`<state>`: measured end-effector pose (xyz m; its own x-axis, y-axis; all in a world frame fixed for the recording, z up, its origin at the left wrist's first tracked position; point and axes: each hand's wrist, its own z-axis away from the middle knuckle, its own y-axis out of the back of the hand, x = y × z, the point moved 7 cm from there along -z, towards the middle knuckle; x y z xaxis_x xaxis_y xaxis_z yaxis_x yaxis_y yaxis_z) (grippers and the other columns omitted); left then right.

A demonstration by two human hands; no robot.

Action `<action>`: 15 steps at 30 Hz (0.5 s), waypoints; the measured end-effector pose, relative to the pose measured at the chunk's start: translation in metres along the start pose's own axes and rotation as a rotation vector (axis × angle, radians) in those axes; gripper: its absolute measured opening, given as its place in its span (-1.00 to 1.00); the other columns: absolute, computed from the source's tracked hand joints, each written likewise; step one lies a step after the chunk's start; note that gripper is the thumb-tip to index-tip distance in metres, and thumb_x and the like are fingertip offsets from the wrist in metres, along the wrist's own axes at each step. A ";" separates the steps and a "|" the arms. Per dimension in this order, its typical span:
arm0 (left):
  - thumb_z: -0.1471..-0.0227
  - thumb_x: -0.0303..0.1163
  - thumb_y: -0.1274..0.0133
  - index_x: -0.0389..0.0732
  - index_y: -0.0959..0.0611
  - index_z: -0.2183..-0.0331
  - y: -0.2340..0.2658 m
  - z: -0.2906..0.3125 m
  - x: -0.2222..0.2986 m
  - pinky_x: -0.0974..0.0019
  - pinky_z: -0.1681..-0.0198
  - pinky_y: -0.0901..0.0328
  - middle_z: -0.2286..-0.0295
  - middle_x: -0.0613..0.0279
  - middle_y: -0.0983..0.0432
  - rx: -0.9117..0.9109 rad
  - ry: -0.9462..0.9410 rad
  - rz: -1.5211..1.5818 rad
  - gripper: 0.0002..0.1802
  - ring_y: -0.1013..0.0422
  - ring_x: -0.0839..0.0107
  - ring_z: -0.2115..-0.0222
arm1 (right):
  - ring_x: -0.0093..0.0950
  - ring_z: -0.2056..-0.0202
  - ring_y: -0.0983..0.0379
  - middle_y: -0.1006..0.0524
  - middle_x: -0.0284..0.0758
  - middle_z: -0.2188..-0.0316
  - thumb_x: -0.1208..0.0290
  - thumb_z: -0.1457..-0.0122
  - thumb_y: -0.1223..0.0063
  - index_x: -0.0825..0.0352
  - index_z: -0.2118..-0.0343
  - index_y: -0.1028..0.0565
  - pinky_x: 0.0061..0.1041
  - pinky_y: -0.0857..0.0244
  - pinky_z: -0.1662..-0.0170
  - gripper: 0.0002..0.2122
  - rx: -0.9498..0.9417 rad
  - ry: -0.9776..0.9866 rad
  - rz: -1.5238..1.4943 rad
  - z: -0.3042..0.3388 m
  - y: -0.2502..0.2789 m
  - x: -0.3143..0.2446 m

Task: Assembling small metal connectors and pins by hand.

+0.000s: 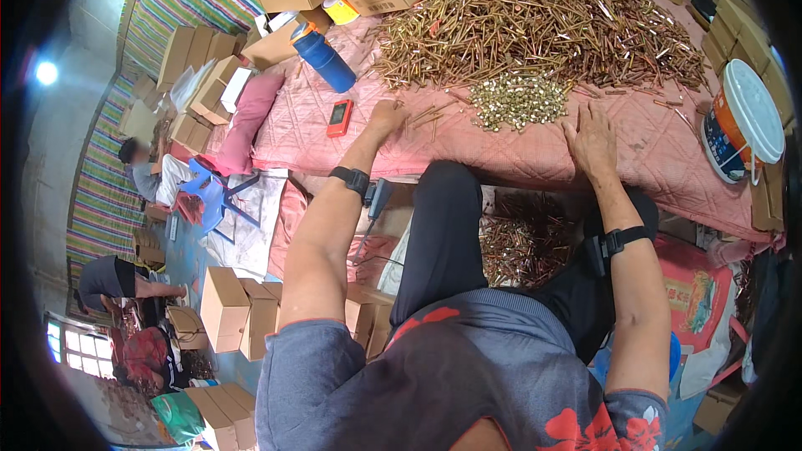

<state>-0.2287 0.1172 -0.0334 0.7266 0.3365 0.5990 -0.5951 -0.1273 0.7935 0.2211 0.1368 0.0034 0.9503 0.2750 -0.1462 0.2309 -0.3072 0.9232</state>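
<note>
My left hand (386,117) rests on the pink quilted cover with its fingers curled; whatever may be in them is hidden. Right beside its fingertips lie a few loose, thin gold-brown rods (428,117). My right hand (591,144) lies palm down near the cover's front edge, fingers spread and holding nothing. Between the hands, slightly farther off, sits a small heap of short, shiny gold and silver pieces (520,102). Behind it spreads a large pile of thin gold-brown rods (535,21).
A blue bottle (324,58) and a red handheld device (339,118) stand left on the pink cover (309,149). At right is a white-lidded bucket (743,121). More rods (526,246) lie below the table edge. Cartons (225,305), a blue chair (215,198) and people are at left.
</note>
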 end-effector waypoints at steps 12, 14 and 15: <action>-0.07 -0.26 -0.03 -0.37 -0.51 0.23 -0.003 -0.004 0.044 0.36 0.35 -0.36 0.43 0.07 -0.53 -0.037 -0.124 0.154 -0.65 -0.49 0.32 0.43 | -0.22 -0.17 -0.11 -0.26 -0.10 -0.11 0.02 -0.15 0.10 0.45 -0.05 -0.30 -0.25 0.05 -0.19 -0.42 0.046 0.011 -0.006 0.002 0.002 0.004; 0.06 -0.24 -0.16 -0.40 -0.52 0.18 -0.001 0.002 0.053 0.26 0.17 -0.32 0.32 -0.03 -0.55 0.087 -0.367 -0.209 -0.54 -0.47 0.18 0.29 | -0.22 -0.17 -0.11 -0.26 -0.10 -0.11 0.02 -0.14 0.09 0.45 -0.05 -0.30 -0.25 0.05 -0.19 -0.42 0.049 0.020 -0.019 0.001 0.004 -0.002; 0.06 -0.24 -0.16 -0.40 -0.52 0.18 -0.002 0.001 0.050 0.26 0.17 -0.32 0.32 -0.03 -0.55 0.091 -0.362 -0.210 -0.54 -0.47 0.18 0.29 | -0.22 -0.17 -0.10 -0.26 -0.10 -0.11 0.02 -0.14 0.09 0.45 -0.06 -0.30 -0.25 0.05 -0.19 -0.42 0.041 0.018 -0.029 0.001 0.005 -0.004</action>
<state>-0.1909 0.1336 -0.0052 0.9120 0.0163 0.4098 -0.4006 -0.1783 0.8987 0.2185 0.1337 0.0082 0.9391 0.3009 -0.1658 0.2670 -0.3356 0.9034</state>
